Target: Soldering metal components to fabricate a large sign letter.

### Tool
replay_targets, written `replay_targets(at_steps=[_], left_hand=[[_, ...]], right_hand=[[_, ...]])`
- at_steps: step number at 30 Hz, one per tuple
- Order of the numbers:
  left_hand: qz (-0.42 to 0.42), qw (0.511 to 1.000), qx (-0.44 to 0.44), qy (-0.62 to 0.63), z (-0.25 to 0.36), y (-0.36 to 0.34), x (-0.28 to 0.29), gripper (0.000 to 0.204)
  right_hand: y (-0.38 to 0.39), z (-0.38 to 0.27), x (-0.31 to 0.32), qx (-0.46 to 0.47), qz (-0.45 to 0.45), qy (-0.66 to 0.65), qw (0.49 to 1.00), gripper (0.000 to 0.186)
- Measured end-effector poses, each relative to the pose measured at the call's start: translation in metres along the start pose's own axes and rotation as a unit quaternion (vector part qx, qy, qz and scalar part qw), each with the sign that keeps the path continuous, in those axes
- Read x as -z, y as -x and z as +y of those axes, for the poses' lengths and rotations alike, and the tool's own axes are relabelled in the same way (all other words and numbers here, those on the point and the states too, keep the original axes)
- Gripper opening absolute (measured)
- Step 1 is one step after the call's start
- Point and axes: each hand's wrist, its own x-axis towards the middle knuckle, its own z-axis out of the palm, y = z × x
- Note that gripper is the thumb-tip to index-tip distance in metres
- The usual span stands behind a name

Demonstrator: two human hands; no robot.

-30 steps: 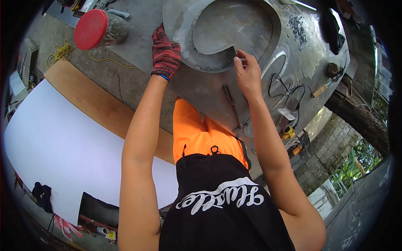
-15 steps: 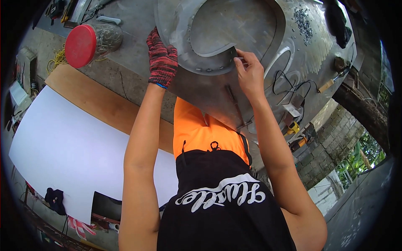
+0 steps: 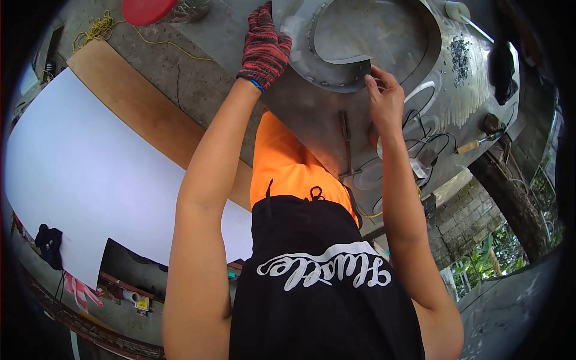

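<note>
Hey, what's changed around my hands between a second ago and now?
Mainly the view: it has turned, so your left hand, right hand and the curved metal piece sit further right, and the red-lidded jar is now cut off up top. No visible grab or release. Both hands stay at the piece; the hammer stays put.

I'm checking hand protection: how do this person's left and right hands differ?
The left hand wears a red-and-black knitted glove; the right hand is bare. The left hand's fingers look straight; the right hand's bend at the curved metal piece's end. Both are beside that piece.
</note>
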Motion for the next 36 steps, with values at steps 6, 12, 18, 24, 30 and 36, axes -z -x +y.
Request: replay_targets(at_steps=[6,12,18,24,30,36], left_hand=[[0.025,0.999,-0.027,-0.031,-0.015,0.001,-0.002,0.074],[0.037,0.998,-0.040,-0.018,-0.013,0.000,0.000,0.072],[0.020,0.999,-0.026,-0.008,-0.011,-0.001,0.002,0.072],[0.023,1.000,-0.008,-0.010,-0.007,-0.006,0.006,0.071],[0.021,0.999,0.017,-0.017,-0.010,-0.010,0.010,0.074],[-0.009,0.999,0.041,-0.002,-0.011,-0.013,0.015,0.072]], right_hand=[[0.002,-0.005,-0.002,0.002,-0.006,0.011,1.000,0.033],[0.004,-0.006,-0.003,0.000,0.003,0.004,1.000,0.033],[0.005,-0.009,-0.002,-0.013,0.008,0.004,1.000,0.034],[0.005,-0.015,-0.003,-0.023,0.014,-0.002,1.000,0.031],[0.011,-0.020,0.004,-0.027,0.005,0.014,1.000,0.036],[0.040,-0.023,0.048,0.001,0.052,0.018,0.999,0.034]])
